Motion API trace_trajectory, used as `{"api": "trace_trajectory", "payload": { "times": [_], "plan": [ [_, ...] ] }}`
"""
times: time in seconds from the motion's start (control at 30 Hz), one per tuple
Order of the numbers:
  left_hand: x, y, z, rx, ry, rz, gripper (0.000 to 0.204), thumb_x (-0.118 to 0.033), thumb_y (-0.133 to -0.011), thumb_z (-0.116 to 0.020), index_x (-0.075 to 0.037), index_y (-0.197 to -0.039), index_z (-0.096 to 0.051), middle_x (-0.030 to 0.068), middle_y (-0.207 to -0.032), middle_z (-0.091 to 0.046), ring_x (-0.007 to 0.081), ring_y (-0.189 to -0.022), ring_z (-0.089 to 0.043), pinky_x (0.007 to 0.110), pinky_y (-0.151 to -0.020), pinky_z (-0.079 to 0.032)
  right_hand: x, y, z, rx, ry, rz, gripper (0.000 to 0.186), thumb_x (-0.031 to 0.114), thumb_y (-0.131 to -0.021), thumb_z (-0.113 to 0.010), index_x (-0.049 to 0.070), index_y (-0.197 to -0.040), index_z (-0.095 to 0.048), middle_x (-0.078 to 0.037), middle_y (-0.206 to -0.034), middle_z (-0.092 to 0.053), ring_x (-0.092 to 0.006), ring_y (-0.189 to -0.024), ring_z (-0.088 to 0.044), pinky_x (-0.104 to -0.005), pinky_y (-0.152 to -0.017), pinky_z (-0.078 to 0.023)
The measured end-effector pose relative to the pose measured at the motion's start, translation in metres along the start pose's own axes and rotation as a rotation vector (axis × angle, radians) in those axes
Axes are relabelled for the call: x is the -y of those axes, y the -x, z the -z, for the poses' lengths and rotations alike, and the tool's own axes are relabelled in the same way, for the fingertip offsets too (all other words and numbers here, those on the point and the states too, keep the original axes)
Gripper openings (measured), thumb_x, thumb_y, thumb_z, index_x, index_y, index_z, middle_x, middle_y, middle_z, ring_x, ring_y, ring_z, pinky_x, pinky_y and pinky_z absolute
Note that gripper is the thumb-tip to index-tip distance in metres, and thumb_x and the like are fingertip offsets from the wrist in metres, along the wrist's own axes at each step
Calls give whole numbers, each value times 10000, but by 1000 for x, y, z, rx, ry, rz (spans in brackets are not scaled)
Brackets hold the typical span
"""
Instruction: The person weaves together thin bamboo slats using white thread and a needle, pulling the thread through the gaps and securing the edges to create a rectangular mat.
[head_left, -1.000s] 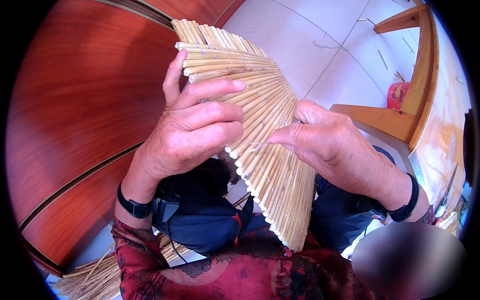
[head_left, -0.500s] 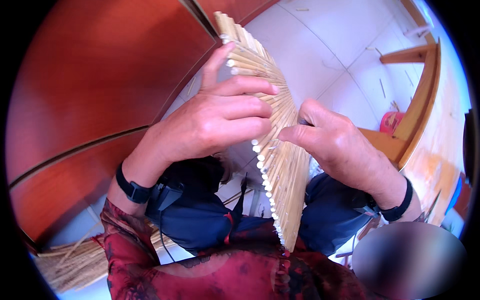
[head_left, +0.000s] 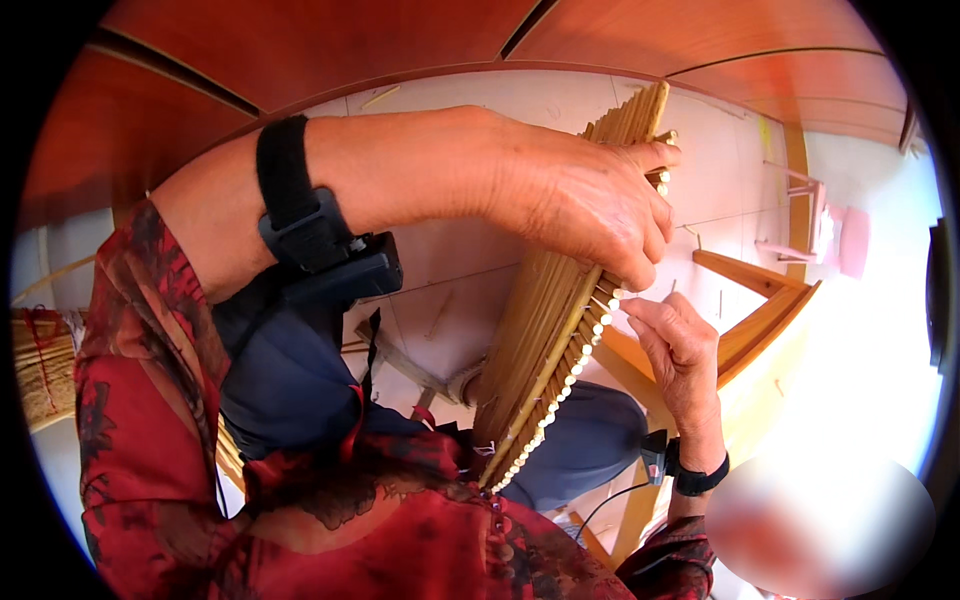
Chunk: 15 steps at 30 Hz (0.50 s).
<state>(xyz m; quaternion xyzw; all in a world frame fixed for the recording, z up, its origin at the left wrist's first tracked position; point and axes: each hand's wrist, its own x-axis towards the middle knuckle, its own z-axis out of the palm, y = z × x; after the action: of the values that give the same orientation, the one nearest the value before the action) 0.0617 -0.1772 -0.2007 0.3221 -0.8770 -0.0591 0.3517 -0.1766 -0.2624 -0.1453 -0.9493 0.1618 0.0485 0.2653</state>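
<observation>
A mat of straw-coloured stalks [head_left: 535, 340], joined side by side, stands steeply tilted between my knees. Its pale cut ends line the right edge, and its lower end rests against my red shirt. Across its upper part reaches my left hand [head_left: 600, 205], fingers curled over the edge with the cut ends and gripping it. Just to the right of that edge is my right hand [head_left: 678, 335], thumb and forefinger pinched together close to the stalk ends. What lies between those fingertips is too small to make out.
Red-brown cabinet panels [head_left: 390, 40] run along the far side. At right stand a wooden frame [head_left: 760, 325] and, farther off, a pink stool [head_left: 850, 240]. A bundle of stalks [head_left: 45, 365] lies at far left. Loose bits dot the tiled floor [head_left: 440, 290].
The mat has turned over and leans the other way, its cut ends now facing right. My left hand has swung across its top; my right hand has dropped lower, beside the edge. The view has turned too.
</observation>
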Motion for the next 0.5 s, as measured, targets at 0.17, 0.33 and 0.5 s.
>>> {"api": "trace_trajectory", "payload": {
  "times": [0.17,0.33,0.5],
  "plan": [
    [10,-1,-12,-69,12,-66,62,-106,-790,-565,-128,-733,-556,-16,-718,-507,177,-902,-588,609,-1048,-250,6,2,1,46,-241,-123,244,-71,-835,-606,37,-1043,-671,-116,-904,-686,-194,-797,-664,-259,-709,-508],
    [15,-5,-11,-59,-50,-159,71,-133,-794,-555,-138,-724,-559,-24,-730,-542,168,-826,-590,510,-1011,-344,7,1,6,52,-157,-88,129,-20,-879,-625,12,-997,-669,-45,-753,-632,-119,-637,-569,-239,-613,-483],
    [19,-4,-13,-113,-137,-213,42,-158,-774,-569,-144,-734,-563,-38,-694,-546,155,-787,-578,413,-900,-408,0,-8,11,91,-45,27,204,-99,-805,-618,5,-975,-659,-84,-729,-617,-184,-620,-602,-253,-585,-474]
  ]
}}
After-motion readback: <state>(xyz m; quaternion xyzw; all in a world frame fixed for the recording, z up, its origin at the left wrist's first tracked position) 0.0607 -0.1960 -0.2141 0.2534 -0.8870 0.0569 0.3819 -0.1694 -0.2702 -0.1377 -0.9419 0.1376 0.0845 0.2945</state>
